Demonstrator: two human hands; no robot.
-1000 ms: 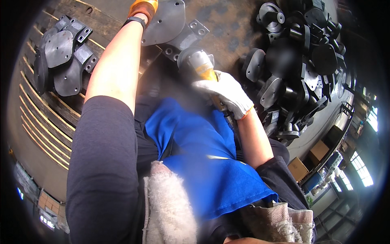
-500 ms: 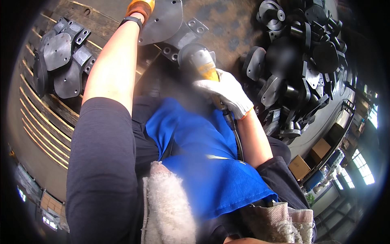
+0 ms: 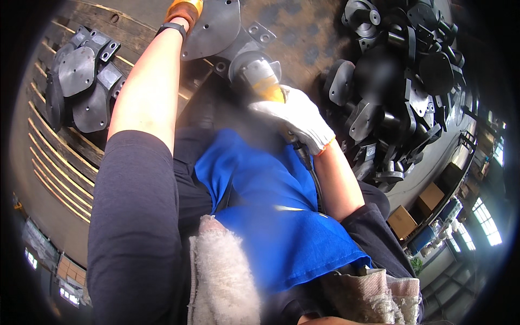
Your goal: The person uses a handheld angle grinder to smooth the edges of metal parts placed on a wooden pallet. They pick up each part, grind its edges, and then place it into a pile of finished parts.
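Observation:
My right hand (image 3: 303,118), in a white knit glove, is wrapped round the yellow body of an angle grinder (image 3: 267,89). The grinder's round disc end lies against or just over the near edge of a dark steel bracket (image 3: 246,50); which of the two I cannot tell. A rounded grey plate (image 3: 215,27) with small holes forms the upper part of this bracket. At the top edge, beside the plate, my left hand (image 3: 185,10) wears an orange-yellow glove. Its fingers run out of view. A black cord (image 3: 316,187) trails from the grinder along my right forearm.
Several similar steel brackets (image 3: 78,70) sit on a slatted wooden pallet (image 3: 62,176) at the left. A large heap of dark metal parts (image 3: 390,92) fills the right side. Cardboard boxes (image 3: 402,222) stand farther right. A blue apron (image 3: 265,173) covers my lap.
The grinder and my right hand have shifted slightly left along the bracket's near edge. My left hand and the plate sit marginally farther left in the picture.

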